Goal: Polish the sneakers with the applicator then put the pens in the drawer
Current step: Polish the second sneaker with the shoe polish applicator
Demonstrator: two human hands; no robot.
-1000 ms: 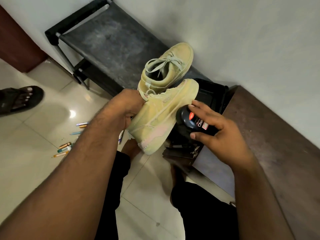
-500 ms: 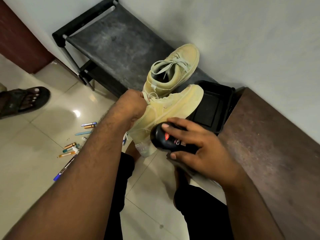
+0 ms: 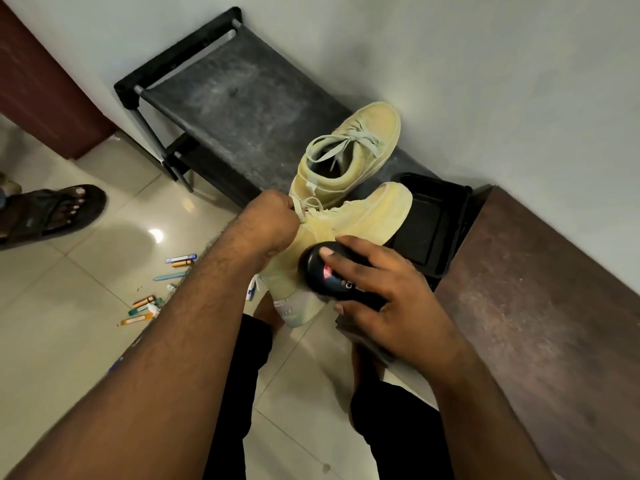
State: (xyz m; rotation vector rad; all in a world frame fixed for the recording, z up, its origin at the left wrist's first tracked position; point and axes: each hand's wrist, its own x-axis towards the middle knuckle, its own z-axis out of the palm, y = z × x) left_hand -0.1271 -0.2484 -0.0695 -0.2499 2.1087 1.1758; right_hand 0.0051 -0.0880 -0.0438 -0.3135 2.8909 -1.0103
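Note:
My left hand (image 3: 268, 221) grips a pale yellow sneaker (image 3: 363, 220) at its collar and holds it tilted on its side, toe toward the wall. My right hand (image 3: 388, 303) holds a black polish applicator (image 3: 315, 263) and presses it against the sneaker's side near the heel. The second yellow sneaker (image 3: 349, 150) stands upright on the dark shoe rack (image 3: 242, 109) just behind. Several pens (image 3: 156, 289) lie scattered on the tiled floor to the left, partly hidden by my left forearm.
A black plastic tray (image 3: 433, 223) sits between the rack and a brown wooden cabinet top (image 3: 540, 306) on the right. Another person's sandalled foot (image 3: 52, 213) is on the floor at the far left. My knees in black shorts are below.
My right hand has slid the applicator from the sneaker's toe end down along its side to the heel end. My left hand keeps its hold on the sneaker.

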